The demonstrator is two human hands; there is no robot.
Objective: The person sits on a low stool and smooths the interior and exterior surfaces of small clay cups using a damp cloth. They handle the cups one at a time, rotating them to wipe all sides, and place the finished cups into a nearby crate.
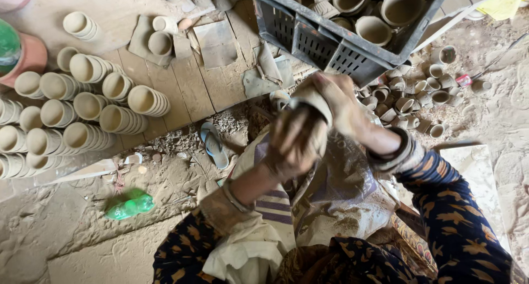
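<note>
Across the dusty workshop floor [82, 229], the widest thing was the wooden platform [187, 85] at upper left, which carried rows of nested clay cups lying on their sides [82, 113], mouths toward the camera. A dark plastic crate [308, 36] sat at the top, tilted and filled with more clay pots, and beside it, at right, loose small cups [413, 96] lay scattered on the ground. A pale striped cloth [308, 207] covered the person's lap.

Smaller still: a blue sandal [214, 145] lay near the platform's edge, and a crushed green bottle [130, 204] lay well apart on the sand at left.

At the centre, both hands were raised over the lap and closed on one clay cup [313, 105]. The left hand [292, 143] sat below and nearer the body, its grip wrapped around the cup's lower part; the right hand [336, 102] came over from above, fingers clenched on the cup's upper rim. The cup lay between the two hands, touching both, its long axis seemingly slanting from lower left up toward the crate, though motion blur and the fingers hid most of it. Of the two, the right hand lay nearer the crate.
</note>
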